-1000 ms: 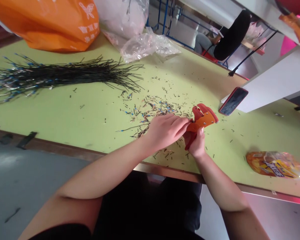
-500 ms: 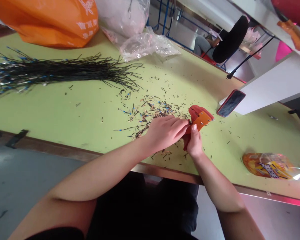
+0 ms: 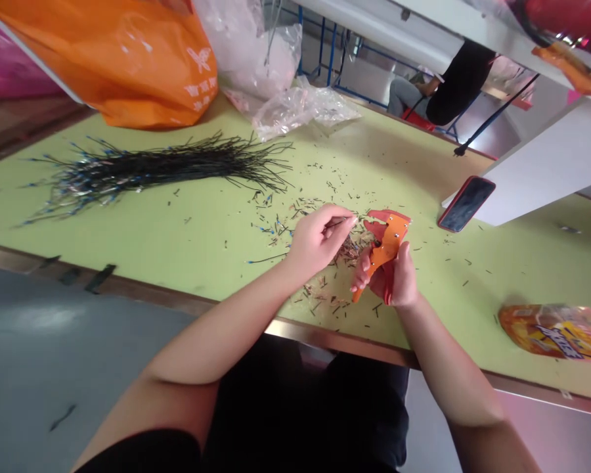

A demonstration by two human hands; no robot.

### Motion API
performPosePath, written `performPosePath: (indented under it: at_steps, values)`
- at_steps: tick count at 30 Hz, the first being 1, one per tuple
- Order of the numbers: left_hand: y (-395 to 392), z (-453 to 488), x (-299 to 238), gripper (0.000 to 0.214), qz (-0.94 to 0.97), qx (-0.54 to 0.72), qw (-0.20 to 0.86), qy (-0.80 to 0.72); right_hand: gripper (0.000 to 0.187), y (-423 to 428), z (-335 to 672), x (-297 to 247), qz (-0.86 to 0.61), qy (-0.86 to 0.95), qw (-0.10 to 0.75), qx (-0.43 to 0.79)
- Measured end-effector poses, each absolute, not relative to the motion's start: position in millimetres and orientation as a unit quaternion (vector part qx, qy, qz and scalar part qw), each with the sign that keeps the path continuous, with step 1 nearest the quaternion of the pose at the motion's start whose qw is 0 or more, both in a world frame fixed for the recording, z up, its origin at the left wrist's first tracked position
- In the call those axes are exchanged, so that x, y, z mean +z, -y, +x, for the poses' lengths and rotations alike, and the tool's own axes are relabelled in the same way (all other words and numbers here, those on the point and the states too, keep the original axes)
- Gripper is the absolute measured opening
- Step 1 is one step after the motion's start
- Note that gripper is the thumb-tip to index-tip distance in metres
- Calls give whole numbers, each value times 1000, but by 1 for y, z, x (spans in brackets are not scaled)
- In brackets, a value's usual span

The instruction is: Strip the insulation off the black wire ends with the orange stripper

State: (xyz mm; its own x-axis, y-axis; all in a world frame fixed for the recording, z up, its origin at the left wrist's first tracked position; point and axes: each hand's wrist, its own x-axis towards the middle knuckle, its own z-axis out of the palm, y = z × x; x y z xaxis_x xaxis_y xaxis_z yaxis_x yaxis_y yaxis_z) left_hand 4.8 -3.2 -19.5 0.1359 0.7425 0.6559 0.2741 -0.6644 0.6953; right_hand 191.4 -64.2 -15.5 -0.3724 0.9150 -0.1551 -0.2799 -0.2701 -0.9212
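My left hand (image 3: 315, 242) is closed, thumb and fingers pinching a thin black wire (image 3: 266, 259). Its blue-tipped end sticks out to the left of the hand, while the other end shows at my fingertips. Wrapped in my right hand (image 3: 402, 279) is an orange-and-red wire stripper (image 3: 390, 240), its jaws apart and facing left. A small gap lies between the fingertips and those jaws. Below both hands, short black offcuts and blue bits (image 3: 320, 289) are scattered over the table. A large bundle of black wires (image 3: 177, 164) with blue ends lies to the left.
On the green table (image 3: 142, 230) an orange bag (image 3: 148, 72) and clear plastic bags (image 3: 295, 112) stand at the back left. A phone (image 3: 467, 203) leans on a white panel (image 3: 536, 164). A drink bottle (image 3: 554, 332) lies right. A seated person (image 3: 453, 85) is beyond.
My left hand has drawn back left from the stripper with the wire. The stripper has tilted more upright and its jaws now show apart. The whole view has shifted slightly.
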Motion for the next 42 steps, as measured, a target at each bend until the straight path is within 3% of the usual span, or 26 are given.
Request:
performPosePath:
  at_steps: [8,14,22,31,42]
  values:
    - [0,3,-25,18,769,501,208,-338,82,64,198,-30,-311,414,393,760]
    - [-7,3,-32,16,774,465,228,-364,66,61,203,-32,-303,415,420,748]
    - [-14,-4,-30,18,814,469,115,-322,64,58,205,-35,-281,404,399,774]
    - [-17,-6,-30,20,809,433,136,-373,62,58,207,-37,-278,401,399,776]
    - [-8,-5,-21,22,839,357,66,-405,61,63,197,-39,-356,427,408,725]
